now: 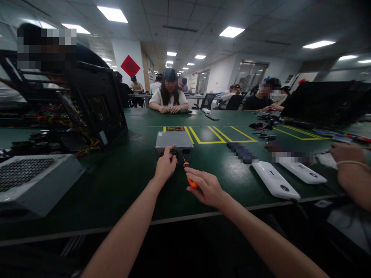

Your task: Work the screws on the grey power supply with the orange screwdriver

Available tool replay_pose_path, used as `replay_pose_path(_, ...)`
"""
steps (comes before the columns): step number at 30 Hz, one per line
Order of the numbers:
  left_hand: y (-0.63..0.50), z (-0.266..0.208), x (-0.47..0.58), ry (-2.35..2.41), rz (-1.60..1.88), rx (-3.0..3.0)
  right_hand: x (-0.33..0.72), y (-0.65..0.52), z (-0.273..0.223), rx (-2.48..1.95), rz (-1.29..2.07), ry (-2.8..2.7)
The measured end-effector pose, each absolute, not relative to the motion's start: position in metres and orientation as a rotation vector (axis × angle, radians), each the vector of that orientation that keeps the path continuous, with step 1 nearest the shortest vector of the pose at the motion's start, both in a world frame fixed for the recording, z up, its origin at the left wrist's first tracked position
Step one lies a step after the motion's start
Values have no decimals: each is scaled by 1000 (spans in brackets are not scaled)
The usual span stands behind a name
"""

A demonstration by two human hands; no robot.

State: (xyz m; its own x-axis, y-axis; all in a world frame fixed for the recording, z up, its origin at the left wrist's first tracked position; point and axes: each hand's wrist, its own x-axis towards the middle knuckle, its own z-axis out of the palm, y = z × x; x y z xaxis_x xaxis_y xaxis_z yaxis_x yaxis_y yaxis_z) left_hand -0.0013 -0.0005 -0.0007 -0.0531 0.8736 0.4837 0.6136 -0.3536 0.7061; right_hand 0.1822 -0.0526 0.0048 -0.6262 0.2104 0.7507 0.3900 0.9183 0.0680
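A grey metal computer power supply sits on the green table in front of me, its face with the round fan opening and a socket turned my way. My left hand has its curled fingers against that face at the black fan opening; whether a small part is between the fingertips is hidden. In my right hand is a screwdriver with an orange and black handle. Its thin shaft points up and toward the unit's lower right front. Whether the tip touches the metal cannot be made out.
A larger power supply lies at left, near an open black computer case with loose cables. White handheld devices lie at right, beside another person's arm. Yellow tape marks the green table. Someone sits opposite.
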Motion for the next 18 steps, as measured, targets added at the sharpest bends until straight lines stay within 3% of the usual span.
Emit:
replay_pose_path(5,-6,7,-1,1653,1534,1962,184,-50,2,-484,-113,-2156)
replay_pose_path(13,1,10,-20,1837,2135,1450,183,-52,5,-459,-262,-2285)
replay_pose_path(18,22,0,-38,1638,1906,1147,183,-52,6,-480,-127,-2219)
